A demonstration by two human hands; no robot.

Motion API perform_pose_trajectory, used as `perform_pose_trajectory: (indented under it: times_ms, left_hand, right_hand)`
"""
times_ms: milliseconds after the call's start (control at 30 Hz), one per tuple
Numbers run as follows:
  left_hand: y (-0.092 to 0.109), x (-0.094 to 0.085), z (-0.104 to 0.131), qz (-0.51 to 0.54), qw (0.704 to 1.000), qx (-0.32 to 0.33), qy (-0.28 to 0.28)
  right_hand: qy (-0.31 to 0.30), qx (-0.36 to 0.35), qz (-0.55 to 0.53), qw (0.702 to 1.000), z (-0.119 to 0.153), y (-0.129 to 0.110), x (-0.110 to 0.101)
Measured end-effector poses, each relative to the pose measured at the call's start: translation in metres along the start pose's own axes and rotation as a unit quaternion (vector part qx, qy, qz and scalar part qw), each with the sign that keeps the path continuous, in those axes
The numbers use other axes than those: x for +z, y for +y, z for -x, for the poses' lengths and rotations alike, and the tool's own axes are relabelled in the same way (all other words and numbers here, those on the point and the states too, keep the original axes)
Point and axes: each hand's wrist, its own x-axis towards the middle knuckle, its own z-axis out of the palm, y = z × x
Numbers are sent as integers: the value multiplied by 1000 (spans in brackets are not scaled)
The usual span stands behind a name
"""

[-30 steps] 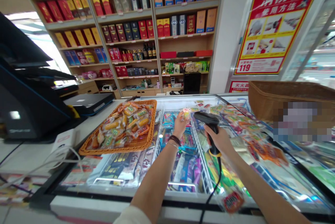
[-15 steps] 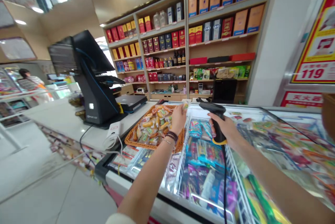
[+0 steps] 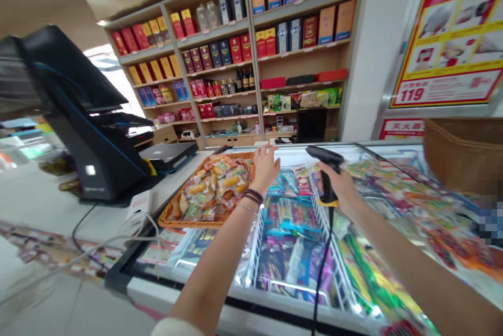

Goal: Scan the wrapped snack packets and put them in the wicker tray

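Observation:
In my right hand (image 3: 338,185) is a black barcode scanner (image 3: 325,155) with a yellow-trimmed grip end, its cable hanging down across the freezer. My left hand (image 3: 267,167), with dark beads round the wrist, hovers at the right end of a wicker basket (image 3: 173,219). Its fingers are spread and I see nothing in them. Wrapped snacks (image 3: 214,184), orange-brown and sausage-like, fill the basket. Below and between my hands, a white wire basket (image 3: 257,252) inside the freezer holds blue and purple packets (image 3: 293,215).
A dark checkout terminal (image 3: 78,131) stands on the counter at left, with a flat scale (image 3: 168,156) and a white power strip (image 3: 139,204) near it. Loose cables cross the counter edge. A brown basket (image 3: 463,152) is at right. Stocked shelves (image 3: 251,58) line the back.
The view has swung right, bringing the brown basket into fuller sight. The small wrapped item at my left fingertips no longer shows, and those fingers have spread. My right hand still grips the scanner.

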Motion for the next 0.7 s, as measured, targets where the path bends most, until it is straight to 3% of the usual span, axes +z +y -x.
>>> perform_pose_trajectory:
  times_ms: [133, 200, 300, 367, 467, 600, 700]
  left_hand:
    - [37, 80, -13, 89, 990, 4, -113]
    - [47, 113, -10, 99, 984, -44, -139]
    - [48, 147, -3, 97, 975, -141, -141]
    - [45, 160, 0, 88, 970, -180, -135]
    - [42, 170, 0, 75, 968, -184, -153]
    - [39, 169, 4, 95, 964, -164, -186]
    - [37, 163, 14, 182, 954, -169, -168]
  right_hand:
    - [92, 17, 7, 996, -3, 9, -42]
    - [110, 26, 9, 993, -3, 19, -55]
    - [121, 40, 19, 992, -3, 35, -67]
    - [125, 47, 20, 991, -5, 43, -70]
    - [118, 50, 6, 992, -6, 47, -70]
    - [104, 45, -8, 994, -5, 46, -66]
    - [86, 47, 0, 995, -2, 46, -63]
